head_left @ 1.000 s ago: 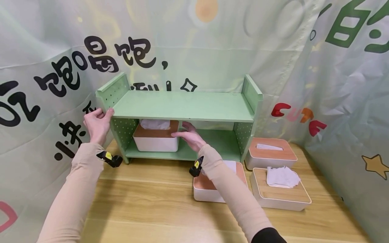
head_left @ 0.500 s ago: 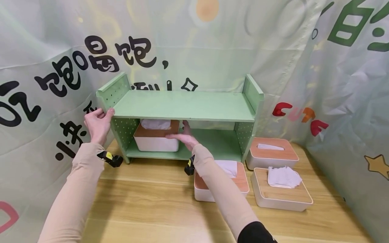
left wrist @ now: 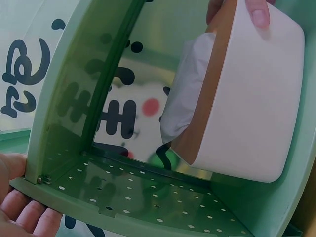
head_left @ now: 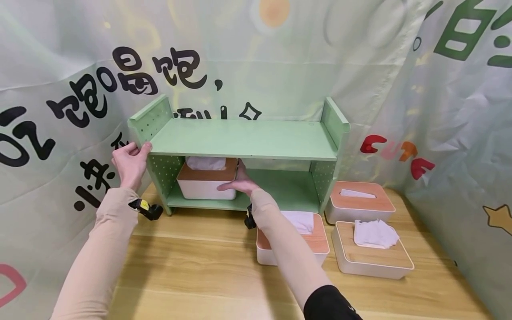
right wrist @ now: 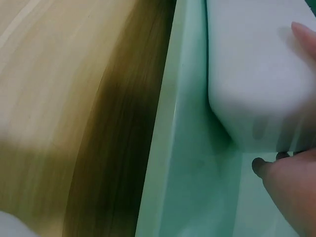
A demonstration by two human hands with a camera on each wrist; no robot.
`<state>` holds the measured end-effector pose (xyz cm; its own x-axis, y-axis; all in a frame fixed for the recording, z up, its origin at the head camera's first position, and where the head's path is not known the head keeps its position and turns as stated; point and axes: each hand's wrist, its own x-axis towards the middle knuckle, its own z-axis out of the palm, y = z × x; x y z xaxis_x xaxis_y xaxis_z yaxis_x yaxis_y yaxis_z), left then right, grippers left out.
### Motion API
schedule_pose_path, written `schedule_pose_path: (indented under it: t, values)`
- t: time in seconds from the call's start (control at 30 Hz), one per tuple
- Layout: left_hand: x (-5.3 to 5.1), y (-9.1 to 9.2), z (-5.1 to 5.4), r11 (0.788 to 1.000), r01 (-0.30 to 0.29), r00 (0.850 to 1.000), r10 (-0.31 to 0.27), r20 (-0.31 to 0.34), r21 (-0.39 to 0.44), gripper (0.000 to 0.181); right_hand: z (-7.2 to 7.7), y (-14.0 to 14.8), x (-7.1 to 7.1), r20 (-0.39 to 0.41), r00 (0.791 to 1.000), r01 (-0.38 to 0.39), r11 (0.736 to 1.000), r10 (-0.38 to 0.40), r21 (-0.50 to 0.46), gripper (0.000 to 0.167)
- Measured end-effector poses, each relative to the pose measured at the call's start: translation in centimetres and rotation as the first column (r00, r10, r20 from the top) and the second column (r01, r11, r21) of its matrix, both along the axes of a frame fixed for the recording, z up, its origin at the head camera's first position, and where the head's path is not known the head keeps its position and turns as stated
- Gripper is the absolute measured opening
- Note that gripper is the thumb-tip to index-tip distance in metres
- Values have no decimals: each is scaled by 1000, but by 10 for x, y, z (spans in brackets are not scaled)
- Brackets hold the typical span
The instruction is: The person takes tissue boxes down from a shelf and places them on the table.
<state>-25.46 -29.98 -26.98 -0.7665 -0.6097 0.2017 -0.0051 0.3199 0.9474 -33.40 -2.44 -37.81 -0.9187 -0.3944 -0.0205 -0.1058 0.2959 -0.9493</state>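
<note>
A white tissue box (head_left: 202,190) with a wooden lid and a tissue poking out stands on the lower level of a green two-tier shelf (head_left: 244,138), near its left side. My right hand (head_left: 242,181) grips the box's right end. Its thumb lies on the front face, as the left wrist view also shows on the white wall of the tissue box (left wrist: 256,94); the other fingers are at the end and partly hidden. With thumb and curled fingers, my left hand (head_left: 131,165) holds the front edge of the shelf's perforated left side panel (left wrist: 133,192).
On the wooden table (head_left: 192,266), a tissue box (head_left: 320,246) sits in front of the shelf, partly under my right forearm. Two more stand on the right: one tissue box (head_left: 360,213) behind, another tissue box (head_left: 372,269) nearer. Printed fabric (head_left: 272,80) hangs behind the shelf.
My right hand has moved slightly left to the tissue box's right end, and its thumb has come down onto the front face. My left hand has stayed on the side panel.
</note>
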Motion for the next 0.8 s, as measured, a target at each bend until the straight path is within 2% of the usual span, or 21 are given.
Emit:
schedule_pose_path:
  t: [0.33, 0.8]
  values:
    - [0, 1, -1, 1000, 7, 1000, -7, -1, -2, 43, -6, 4, -7, 29, 998, -47, 997, 48, -54, 132]
    - [0, -1, -1, 1000, 5, 1000, -5, -10, 5, 41, -10, 1, -12, 29, 999, -39, 994, 42, -98, 133]
